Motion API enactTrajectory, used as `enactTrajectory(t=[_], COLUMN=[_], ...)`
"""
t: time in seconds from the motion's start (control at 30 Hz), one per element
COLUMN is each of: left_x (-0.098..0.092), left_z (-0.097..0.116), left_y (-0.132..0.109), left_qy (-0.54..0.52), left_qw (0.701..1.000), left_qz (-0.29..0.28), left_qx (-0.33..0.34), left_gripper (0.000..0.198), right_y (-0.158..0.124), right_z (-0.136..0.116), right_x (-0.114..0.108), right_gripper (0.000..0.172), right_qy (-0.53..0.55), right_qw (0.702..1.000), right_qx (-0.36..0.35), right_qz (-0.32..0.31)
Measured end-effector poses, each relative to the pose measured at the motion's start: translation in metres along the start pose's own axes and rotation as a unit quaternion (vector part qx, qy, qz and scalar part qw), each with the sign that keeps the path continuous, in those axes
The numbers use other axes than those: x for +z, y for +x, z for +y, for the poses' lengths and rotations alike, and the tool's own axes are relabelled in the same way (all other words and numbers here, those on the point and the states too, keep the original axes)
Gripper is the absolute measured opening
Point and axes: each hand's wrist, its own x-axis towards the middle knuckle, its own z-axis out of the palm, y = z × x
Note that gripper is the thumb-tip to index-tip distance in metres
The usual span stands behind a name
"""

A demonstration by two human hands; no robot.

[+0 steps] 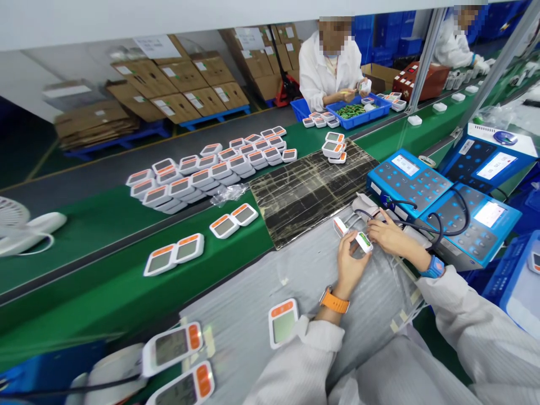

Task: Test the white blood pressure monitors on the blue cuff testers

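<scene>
My left hand (352, 263), with an orange watch on its wrist, pinches a small white device (364, 242) whose back shows a green battery. Close beside it is my right hand (390, 235), wearing a blue watch. Its fingers are bent at a grey fixture and a black cable (363, 214); what they grip is hidden. Another white device (340, 226) with an orange strip stands tilted at the fixture, left of my fingers. A white device with orange buttons and a screen (283, 323) lies face up on the grey mat (240, 315), near my left sleeve.
Blue test boxes (409, 179) with cables stand right of my hands. Across the green conveyor (105, 256) sit rows of stacked white devices (211, 171). A black taped board (312, 185) adjoins the mat. A co-worker (331, 70) handles parts over a blue tray (358, 119).
</scene>
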Motion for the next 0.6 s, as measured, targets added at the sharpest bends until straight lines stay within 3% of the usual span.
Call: enactTrajectory(t=[0.17, 0.4, 0.5, 0.6], left_x=[-0.001, 0.003, 0.006, 0.004], left_z=[-0.005, -0.01, 0.001, 0.02], left_y=[-0.001, 0.002, 0.004, 0.007], left_qy=[-0.003, 0.037, 0.103, 0.151], left_qw=[1.0, 0.999, 0.993, 0.98], left_qz=[0.0, 0.002, -0.041, -0.11], left_qx=[0.013, 0.023, 0.037, 0.067], left_gripper=[0.062, 0.063, 0.065, 0.067], right_y=[-0.001, -0.004, -0.007, 0.014], right_z=[0.003, 0.007, -0.009, -0.042], right_x=[0.002, 0.009, -0.005, -0.039], right_gripper=[0.021, 0.025, 0.031, 0.04], right_qy=[0.01, 0.015, -0.051, -0.123], right_qw=[1.0, 1.0, 0.998, 0.987], right_qx=[-0.001, 0.006, 0.032, 0.06], right_qz=[-0.007, -0.003, 0.011, 0.08])
